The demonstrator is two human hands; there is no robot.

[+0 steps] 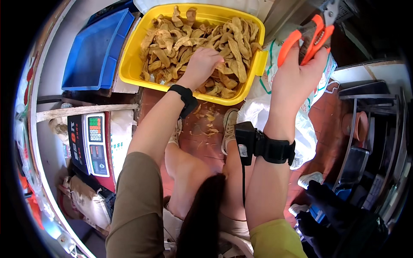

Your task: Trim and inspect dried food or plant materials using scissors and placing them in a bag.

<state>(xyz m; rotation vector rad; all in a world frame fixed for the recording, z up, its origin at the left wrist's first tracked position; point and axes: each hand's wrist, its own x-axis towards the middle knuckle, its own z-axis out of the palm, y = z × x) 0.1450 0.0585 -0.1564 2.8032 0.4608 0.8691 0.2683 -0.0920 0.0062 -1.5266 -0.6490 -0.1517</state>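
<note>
A yellow plastic tub [124, 72] holds a heap of dried, tan, curled strips [190, 38] that look like dried vegetable or root pieces. My left hand [203, 64] reaches over the near middle of the heap, fingers bent down at the strips; whether they grip one is hidden. Raised at the upper right, beyond the tub's right end, my right hand [298, 69] is closed around the orange handles of pruning shears [317, 40]. The metal head of the shears points up and away. Something brown shows behind the handles, its kind unclear.
A blue plastic bin [93, 54] stands left of the tub, a digital scale [97, 145] nearer on that side. White plastic bags [303, 129] lie at the right. Yellow scraps [210, 117] dot the red tile floor. Another person's dark-clothed legs [335, 200] are at the lower right, beside a rack [351, 142].
</note>
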